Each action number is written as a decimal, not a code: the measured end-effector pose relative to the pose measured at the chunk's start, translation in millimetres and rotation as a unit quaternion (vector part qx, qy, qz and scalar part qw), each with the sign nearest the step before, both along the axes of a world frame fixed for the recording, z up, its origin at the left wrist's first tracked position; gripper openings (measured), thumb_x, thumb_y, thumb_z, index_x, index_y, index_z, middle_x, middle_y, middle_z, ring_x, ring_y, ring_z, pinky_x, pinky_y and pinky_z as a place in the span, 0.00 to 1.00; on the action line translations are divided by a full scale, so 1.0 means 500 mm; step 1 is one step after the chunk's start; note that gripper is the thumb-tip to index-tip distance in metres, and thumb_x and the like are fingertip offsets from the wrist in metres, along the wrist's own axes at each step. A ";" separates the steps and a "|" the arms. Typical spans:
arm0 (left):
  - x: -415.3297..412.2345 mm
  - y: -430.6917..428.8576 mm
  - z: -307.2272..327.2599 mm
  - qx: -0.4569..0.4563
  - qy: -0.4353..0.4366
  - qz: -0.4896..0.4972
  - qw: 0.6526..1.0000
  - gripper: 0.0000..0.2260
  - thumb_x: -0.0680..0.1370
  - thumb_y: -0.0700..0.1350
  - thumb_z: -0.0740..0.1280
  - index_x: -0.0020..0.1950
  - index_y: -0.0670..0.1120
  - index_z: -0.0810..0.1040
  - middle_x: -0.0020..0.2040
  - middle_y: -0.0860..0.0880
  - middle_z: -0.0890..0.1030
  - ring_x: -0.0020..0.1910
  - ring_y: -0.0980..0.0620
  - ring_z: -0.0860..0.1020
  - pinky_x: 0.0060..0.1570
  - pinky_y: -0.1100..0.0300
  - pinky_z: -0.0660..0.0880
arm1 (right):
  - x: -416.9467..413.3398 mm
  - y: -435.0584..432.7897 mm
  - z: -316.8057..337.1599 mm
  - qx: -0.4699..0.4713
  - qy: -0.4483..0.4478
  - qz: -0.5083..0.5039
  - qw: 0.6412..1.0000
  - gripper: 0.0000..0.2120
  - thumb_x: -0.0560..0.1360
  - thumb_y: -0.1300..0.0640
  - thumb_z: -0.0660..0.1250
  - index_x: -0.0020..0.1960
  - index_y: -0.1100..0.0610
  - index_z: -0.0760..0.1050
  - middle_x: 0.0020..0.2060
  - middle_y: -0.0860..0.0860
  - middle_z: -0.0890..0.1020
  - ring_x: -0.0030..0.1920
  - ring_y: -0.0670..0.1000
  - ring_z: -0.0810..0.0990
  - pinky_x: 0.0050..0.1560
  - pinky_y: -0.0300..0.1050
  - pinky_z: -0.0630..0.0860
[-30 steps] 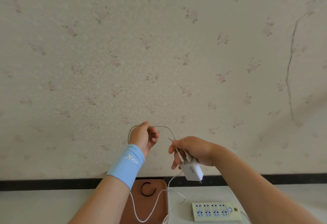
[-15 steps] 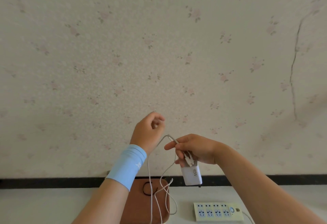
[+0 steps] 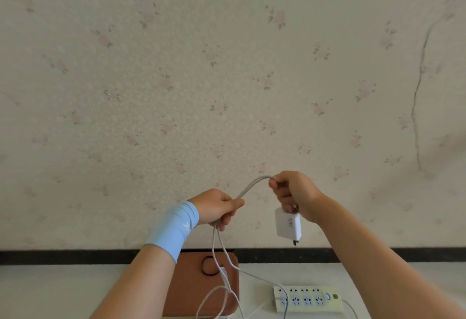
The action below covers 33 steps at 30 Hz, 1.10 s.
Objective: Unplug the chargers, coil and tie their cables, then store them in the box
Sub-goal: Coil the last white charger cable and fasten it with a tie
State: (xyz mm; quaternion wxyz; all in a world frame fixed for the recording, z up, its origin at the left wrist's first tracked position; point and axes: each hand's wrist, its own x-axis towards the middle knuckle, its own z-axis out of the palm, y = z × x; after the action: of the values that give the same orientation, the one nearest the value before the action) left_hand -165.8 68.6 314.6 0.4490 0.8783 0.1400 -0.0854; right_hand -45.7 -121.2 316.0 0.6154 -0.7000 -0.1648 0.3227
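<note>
While right hand (image 3: 295, 192) grips charger (image 3: 288, 225) hanging below grip, left hand (image 3: 216, 206) clenches cable (image 3: 252, 183) — strands span between

Charger (image 3: 288, 225) unplugged, cable (image 3: 248, 187) doubled, both airborne.
White 90W brick hangs prongs-down at 5 o'clock; white cable arcs to its 10 o'clock, then drops at 6 o'clock across brown box (image 3: 186, 293) with black tie loop (image 3: 203, 265) on it.

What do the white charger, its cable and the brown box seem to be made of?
The charger: likely hard white plastic, smooth with crisp edges. The cable: probably a rubbery plastic sheath; it bends in soft loops. The brown box: matte, even colour, rounded corners; leather-like or plastic, cannot tell.
</note>
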 end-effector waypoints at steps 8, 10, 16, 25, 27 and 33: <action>0.017 0.008 0.011 -0.368 -0.116 0.164 0.908 0.14 0.84 0.52 0.58 0.44 0.45 0.74 0.28 0.54 0.60 0.22 0.58 0.56 0.20 0.66 0.56 | -0.014 0.001 -0.020 -0.148 -0.053 0.057 0.986 0.16 0.76 0.55 0.60 0.30 0.53 0.68 0.25 0.49 0.64 0.25 0.49 0.59 0.30 0.40 0.60; 0.024 -0.001 0.010 -0.437 -0.125 0.171 0.874 0.14 0.84 0.52 0.58 0.43 0.45 0.74 0.27 0.54 0.60 0.21 0.59 0.56 0.18 0.67 0.53 | -0.029 0.011 -0.018 -0.143 -0.055 0.115 0.981 0.15 0.76 0.47 0.66 0.37 0.57 0.78 0.28 0.49 0.63 0.27 0.49 0.58 0.31 0.43 0.58; 0.029 -0.021 0.014 -0.637 -0.154 0.172 0.735 0.15 0.82 0.50 0.60 0.38 0.45 0.73 0.24 0.55 0.59 0.18 0.59 0.57 0.15 0.67 0.53 | -0.079 0.044 -0.010 -0.152 -0.130 0.246 0.948 0.20 0.74 0.42 0.74 0.57 0.56 0.83 0.24 0.47 0.64 0.26 0.49 0.62 0.30 0.43 0.64; 0.035 -0.014 0.016 -0.291 -0.250 0.308 0.871 0.16 0.80 0.45 0.63 0.33 0.42 0.74 0.21 0.53 0.60 0.20 0.54 0.57 0.22 0.65 0.54 | -0.095 0.045 0.016 -0.251 -0.125 0.360 0.890 0.09 0.76 0.49 0.73 0.43 0.54 0.81 0.26 0.47 0.66 0.27 0.48 0.62 0.31 0.42 0.63; 0.024 -0.005 0.018 -0.100 -0.292 0.288 0.907 0.16 0.77 0.44 0.64 0.30 0.42 0.76 0.20 0.53 0.63 0.22 0.53 0.60 0.23 0.63 0.59 | -0.089 0.044 0.018 -0.309 -0.152 0.378 0.859 0.09 0.76 0.48 0.73 0.45 0.54 0.82 0.27 0.47 0.66 0.26 0.48 0.62 0.30 0.41 0.63; 0.013 0.035 0.008 0.188 -0.383 0.218 0.878 0.19 0.77 0.46 0.68 0.29 0.40 0.70 0.24 0.51 0.65 0.25 0.56 0.62 0.28 0.65 0.62 | -0.081 0.033 0.001 -0.310 -0.116 0.398 0.855 0.12 0.80 0.49 0.66 0.42 0.52 0.81 0.28 0.48 0.64 0.27 0.49 0.59 0.31 0.42 0.61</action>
State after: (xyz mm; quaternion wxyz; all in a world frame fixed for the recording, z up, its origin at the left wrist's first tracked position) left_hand -159.4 85.9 318.4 0.3016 0.8576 0.1581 0.3855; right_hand -86.2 -104.8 316.3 0.1614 -0.7614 -0.3910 0.4912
